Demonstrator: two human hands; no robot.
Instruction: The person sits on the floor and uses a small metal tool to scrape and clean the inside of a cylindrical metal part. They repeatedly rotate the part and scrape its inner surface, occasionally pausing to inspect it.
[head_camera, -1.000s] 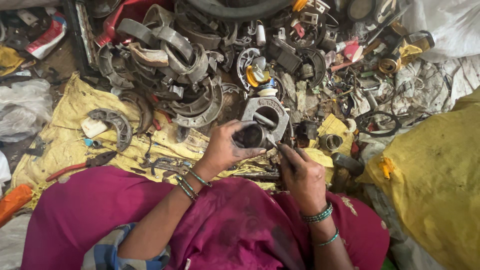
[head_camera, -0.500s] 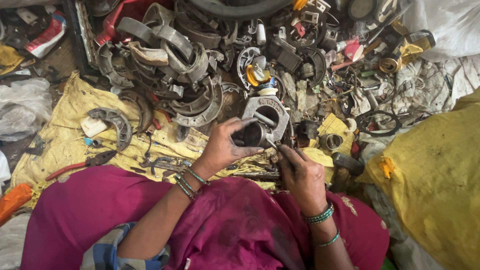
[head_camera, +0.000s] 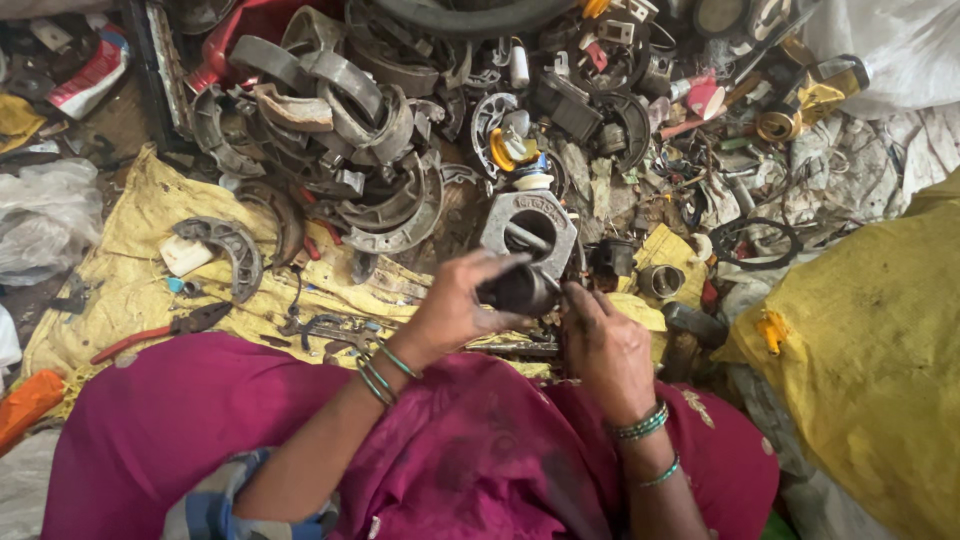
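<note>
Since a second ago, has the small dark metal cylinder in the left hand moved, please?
Yes: the dark metal cylinder has tipped down and nearer, away from the grey cast housing.

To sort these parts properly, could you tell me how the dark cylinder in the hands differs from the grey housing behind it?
The dark cylinder is small, round and nearly black, held off the ground by the left hand. The grey housing is larger, angular, pale grey and lies among the scrap. Both look like worn metal parts.

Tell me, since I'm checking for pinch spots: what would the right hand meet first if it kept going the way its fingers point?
Most likely the dark metal cylinder gripped by the left hand; the right hand points up-left at it, already about touching, though depth is unclear.
</note>
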